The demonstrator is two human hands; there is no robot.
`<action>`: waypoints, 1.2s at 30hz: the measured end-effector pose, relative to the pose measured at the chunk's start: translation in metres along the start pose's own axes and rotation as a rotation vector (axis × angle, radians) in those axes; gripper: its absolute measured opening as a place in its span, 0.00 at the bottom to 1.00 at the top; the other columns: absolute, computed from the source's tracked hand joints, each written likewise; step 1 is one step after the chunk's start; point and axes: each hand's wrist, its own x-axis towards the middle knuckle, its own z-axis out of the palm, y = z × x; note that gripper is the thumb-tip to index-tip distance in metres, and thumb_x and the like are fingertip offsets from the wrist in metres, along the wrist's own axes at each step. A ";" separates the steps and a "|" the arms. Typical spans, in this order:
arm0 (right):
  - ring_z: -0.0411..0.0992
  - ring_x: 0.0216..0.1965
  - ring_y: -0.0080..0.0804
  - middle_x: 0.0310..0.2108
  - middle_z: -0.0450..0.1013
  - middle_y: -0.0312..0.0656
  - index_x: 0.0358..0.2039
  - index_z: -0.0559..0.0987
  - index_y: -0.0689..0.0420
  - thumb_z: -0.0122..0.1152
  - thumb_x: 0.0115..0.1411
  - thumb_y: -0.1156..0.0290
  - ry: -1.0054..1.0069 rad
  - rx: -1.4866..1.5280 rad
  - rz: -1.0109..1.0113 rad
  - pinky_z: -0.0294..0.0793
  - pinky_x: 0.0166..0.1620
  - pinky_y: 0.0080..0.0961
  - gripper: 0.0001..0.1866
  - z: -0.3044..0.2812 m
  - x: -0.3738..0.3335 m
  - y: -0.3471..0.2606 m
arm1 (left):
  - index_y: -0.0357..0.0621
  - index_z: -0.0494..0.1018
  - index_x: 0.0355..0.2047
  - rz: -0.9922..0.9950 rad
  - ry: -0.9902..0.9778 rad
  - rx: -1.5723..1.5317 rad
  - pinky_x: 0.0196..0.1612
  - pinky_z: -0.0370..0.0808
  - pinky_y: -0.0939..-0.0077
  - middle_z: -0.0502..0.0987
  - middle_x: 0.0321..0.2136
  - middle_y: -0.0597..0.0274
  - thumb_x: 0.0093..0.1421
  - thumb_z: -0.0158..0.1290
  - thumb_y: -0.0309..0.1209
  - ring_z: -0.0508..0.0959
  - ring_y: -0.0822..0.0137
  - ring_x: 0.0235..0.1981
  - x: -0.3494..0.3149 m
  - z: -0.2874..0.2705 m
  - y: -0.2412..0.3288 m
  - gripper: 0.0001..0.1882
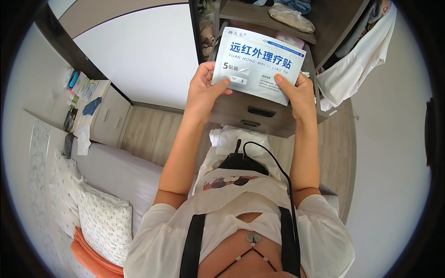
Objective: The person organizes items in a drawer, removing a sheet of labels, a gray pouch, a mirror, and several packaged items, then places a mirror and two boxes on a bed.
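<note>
Both my hands hold up a flat white and blue packet (257, 58) of patches, its printed front facing me and slightly tilted. My left hand (206, 85) pinches its lower left corner, thumb on the front and fingers behind. On the lower right side, my right hand (296, 90) grips the edge with its thumb pressed on the front. The packet looks sealed and flat. Behind it stands a dark wooden drawer unit (222, 103), partly hidden by the packet.
Open shelves (241, 13) hold folded clothes and a clear bag (292, 17). White cloth (357, 69) hangs at the right. A bed (120, 171) with a patterned pillow (104, 215) lies left, near a bedside cabinet (109, 116). A black cable (278, 162) runs down my front.
</note>
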 end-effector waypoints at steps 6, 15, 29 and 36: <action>0.70 0.32 0.20 0.33 0.74 0.39 0.36 0.75 0.65 0.61 0.51 0.73 0.008 -0.022 0.025 0.69 0.37 0.18 0.13 0.006 0.000 0.000 | 0.36 0.62 0.42 -0.012 0.026 0.013 0.34 0.73 0.82 0.72 0.36 0.59 0.51 0.49 0.19 0.73 0.74 0.35 -0.005 -0.003 0.006 0.16; 0.70 0.32 0.20 0.33 0.74 0.39 0.36 0.75 0.65 0.61 0.51 0.72 0.011 -0.046 0.039 0.68 0.38 0.18 0.13 0.007 0.002 0.006 | 0.37 0.62 0.40 0.006 0.038 0.025 0.32 0.72 0.82 0.73 0.35 0.59 0.51 0.49 0.19 0.73 0.75 0.33 -0.010 -0.003 0.005 0.15; 0.70 0.32 0.20 0.33 0.74 0.40 0.37 0.75 0.65 0.62 0.51 0.72 -0.012 -0.038 0.052 0.68 0.39 0.18 0.14 0.005 0.003 0.009 | 0.40 0.63 0.38 -0.033 0.047 -0.032 0.34 0.72 0.81 0.73 0.35 0.60 0.53 0.47 0.20 0.72 0.74 0.33 -0.009 -0.010 -0.001 0.12; 0.70 0.33 0.21 0.33 0.74 0.40 0.37 0.75 0.65 0.61 0.51 0.72 -0.002 -0.047 0.059 0.68 0.39 0.18 0.14 0.005 0.003 0.009 | 0.39 0.64 0.38 -0.033 0.037 -0.054 0.34 0.72 0.80 0.72 0.35 0.60 0.53 0.46 0.19 0.72 0.74 0.33 -0.010 -0.010 -0.002 0.12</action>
